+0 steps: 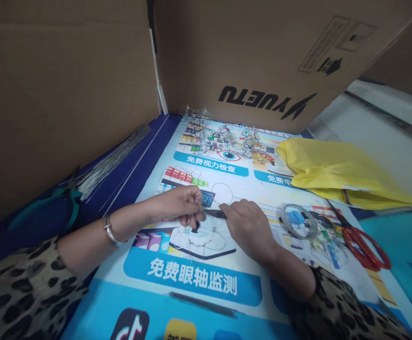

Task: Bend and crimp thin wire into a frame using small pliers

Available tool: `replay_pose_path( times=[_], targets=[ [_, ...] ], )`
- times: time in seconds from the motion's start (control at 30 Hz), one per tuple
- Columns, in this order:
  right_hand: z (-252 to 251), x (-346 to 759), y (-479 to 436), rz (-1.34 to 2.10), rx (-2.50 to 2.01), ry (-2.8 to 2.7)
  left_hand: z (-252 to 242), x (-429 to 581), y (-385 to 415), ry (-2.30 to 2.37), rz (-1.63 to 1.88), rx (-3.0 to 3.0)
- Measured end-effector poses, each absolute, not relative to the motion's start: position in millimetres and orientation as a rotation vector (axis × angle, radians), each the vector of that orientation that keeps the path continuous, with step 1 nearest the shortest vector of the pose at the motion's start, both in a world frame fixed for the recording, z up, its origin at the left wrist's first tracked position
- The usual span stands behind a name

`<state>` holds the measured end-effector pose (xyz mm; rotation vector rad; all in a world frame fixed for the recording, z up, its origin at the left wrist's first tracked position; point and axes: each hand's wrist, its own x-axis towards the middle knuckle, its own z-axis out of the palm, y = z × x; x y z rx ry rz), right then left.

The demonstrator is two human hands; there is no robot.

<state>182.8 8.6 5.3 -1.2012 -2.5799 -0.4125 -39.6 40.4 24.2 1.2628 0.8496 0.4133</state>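
My left hand [180,204] is closed in a pinch on a thin beaded wire piece [200,238], whose loops hang down over the printed poster [198,278]. A silver bangle sits on that wrist. My right hand [248,226] is closed round small dark pliers [214,213], whose tip points left and meets the left fingers. A wire ring [222,192] lies just behind the two hands.
Cardboard walls [67,85] stand behind and to the left. A bundle of straight wires [113,158] and teal-handled pliers [55,200] lie at left. Finished bead-wire pieces [223,137] are piled at the back. A yellow bag [336,172], wire coil [299,220] and red scissors [363,243] lie at right.
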Motion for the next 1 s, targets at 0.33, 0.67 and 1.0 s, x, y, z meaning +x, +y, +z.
replay_pose_path(
  times=[0.33, 0.67, 1.0],
  targets=[
    [1.5, 186.0, 11.1, -0.237, -1.255, -2.519, 27.4, -37.5, 40.7, 0.838, 0.487, 1.251],
    [1.2, 183.5, 10.2, -0.212, -1.276, -2.493, 26.5, -39.0, 41.5, 0.836, 0.435, 1.296],
    [0.7, 183.8, 8.7, -0.216, -1.240, -2.489, 32.3, -37.6, 39.8, 0.861, 0.443, 1.293]
  ],
)
